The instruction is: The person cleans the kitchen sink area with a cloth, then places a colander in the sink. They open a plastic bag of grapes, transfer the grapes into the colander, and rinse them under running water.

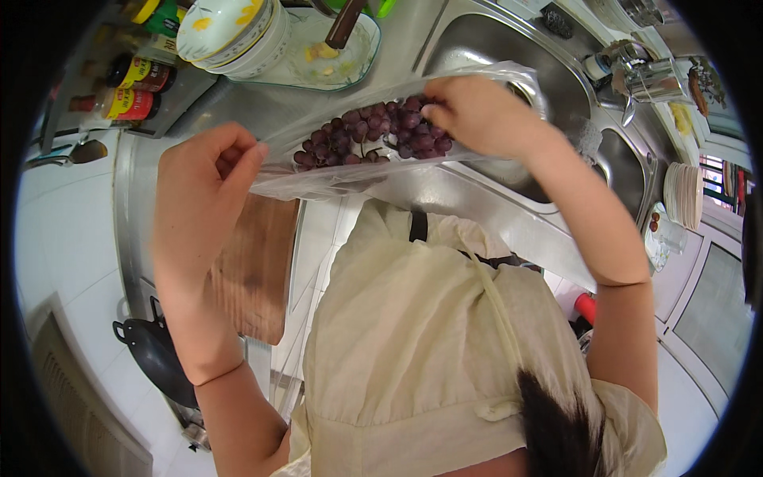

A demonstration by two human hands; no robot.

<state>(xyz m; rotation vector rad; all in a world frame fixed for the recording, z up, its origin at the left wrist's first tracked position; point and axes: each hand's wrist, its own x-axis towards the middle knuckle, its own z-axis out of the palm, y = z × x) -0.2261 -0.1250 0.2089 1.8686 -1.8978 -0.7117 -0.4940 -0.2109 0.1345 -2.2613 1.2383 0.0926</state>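
A bunch of dark red grapes (350, 135) lies inside a clear plastic bag (310, 184), which is stretched between my two hands in front of the counter. My left hand (208, 175) pinches the bag's left end between thumb and fingers. Over the right part of the bag, my right hand (481, 115) is closed, its fingertips at the grapes and the plastic. Whether those fingers grip the bag's film or a grape, I cannot make out for sure.
A double steel sink (485, 48) with a tap (628, 60) lies beyond and right. Stacked bowls (238, 36) and a tray (350, 67) with a knife stand behind the bag. Sauce bottles (131, 103) are far left; a wooden board (258, 270) sits below my left hand.
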